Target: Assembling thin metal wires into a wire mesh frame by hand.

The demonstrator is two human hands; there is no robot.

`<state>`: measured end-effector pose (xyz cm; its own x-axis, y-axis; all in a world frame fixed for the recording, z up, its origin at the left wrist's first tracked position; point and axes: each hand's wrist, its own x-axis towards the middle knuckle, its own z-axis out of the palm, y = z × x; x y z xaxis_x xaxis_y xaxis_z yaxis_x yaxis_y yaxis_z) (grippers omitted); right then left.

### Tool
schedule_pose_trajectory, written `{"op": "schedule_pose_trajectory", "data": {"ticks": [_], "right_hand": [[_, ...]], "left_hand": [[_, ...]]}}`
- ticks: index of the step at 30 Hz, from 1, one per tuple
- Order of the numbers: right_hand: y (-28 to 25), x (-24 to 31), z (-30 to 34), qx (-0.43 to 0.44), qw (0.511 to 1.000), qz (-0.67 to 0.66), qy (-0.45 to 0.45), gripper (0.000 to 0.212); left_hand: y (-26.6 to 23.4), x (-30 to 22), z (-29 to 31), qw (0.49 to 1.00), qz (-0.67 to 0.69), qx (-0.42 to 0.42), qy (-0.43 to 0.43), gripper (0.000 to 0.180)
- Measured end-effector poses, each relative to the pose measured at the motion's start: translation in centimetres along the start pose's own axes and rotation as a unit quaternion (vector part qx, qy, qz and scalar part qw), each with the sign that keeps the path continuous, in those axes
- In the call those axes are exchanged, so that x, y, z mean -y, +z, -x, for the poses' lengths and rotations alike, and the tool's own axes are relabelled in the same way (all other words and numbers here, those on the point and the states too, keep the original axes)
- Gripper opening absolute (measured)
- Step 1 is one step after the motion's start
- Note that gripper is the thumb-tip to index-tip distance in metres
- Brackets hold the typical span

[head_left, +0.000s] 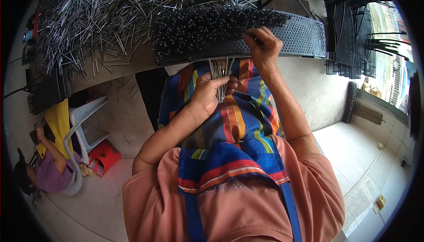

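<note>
My left hand (206,95) is closed around a bundle of thin metal rods (221,70), held over my lap just below the panel's near edge. Above and to the right, my right hand (266,48) is pinched at the perforated panel (304,37), close to the border of its filled part; whatever its fingertips hold is too small or hidden to make out. Dense dark bristle-like pieces (194,32) stand in the panel's left and middle holes. Toward the right end the round holes show bare.
A large heap of loose metal rods (101,12) covers the table at the back left. Dark mesh panels with long bristles (353,34) are stacked at the right. Another person (53,169) sits at the lower left by a pale chair (73,140) and red bag (104,157).
</note>
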<state>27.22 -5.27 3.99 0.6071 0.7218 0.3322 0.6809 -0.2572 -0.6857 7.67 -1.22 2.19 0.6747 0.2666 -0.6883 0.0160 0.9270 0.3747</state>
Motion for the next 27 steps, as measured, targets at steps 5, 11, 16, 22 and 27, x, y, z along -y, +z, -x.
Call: {"op": "schedule_pose_trajectory", "data": {"ticks": [5,11,16,22,27], "right_hand": [[0.3,-0.6,0.3,-0.022,0.998,-0.055,0.008,0.011],[-0.4,-0.4,1.0,-0.017,0.999,-0.044,-0.001,0.009],[-1.1,1.6,3.0,0.277,0.866,-0.285,0.303,0.014],[-0.8,2.6,3.4,0.165,0.845,-0.366,0.354,0.006],[0.2,2.2,1.6,-0.042,0.953,-0.282,0.099,0.004]], "left_hand": [[-0.2,0.1,-0.2,1.000,0.009,0.005,-0.008,0.019],[-0.3,0.2,-0.4,0.999,0.034,0.014,0.008,0.020],[1.4,-0.7,0.6,0.999,0.022,0.039,0.027,0.021],[1.5,-0.4,0.5,0.993,0.079,-0.038,0.074,0.020],[0.3,0.0,0.6,0.997,0.014,-0.063,0.036,0.019]]}}
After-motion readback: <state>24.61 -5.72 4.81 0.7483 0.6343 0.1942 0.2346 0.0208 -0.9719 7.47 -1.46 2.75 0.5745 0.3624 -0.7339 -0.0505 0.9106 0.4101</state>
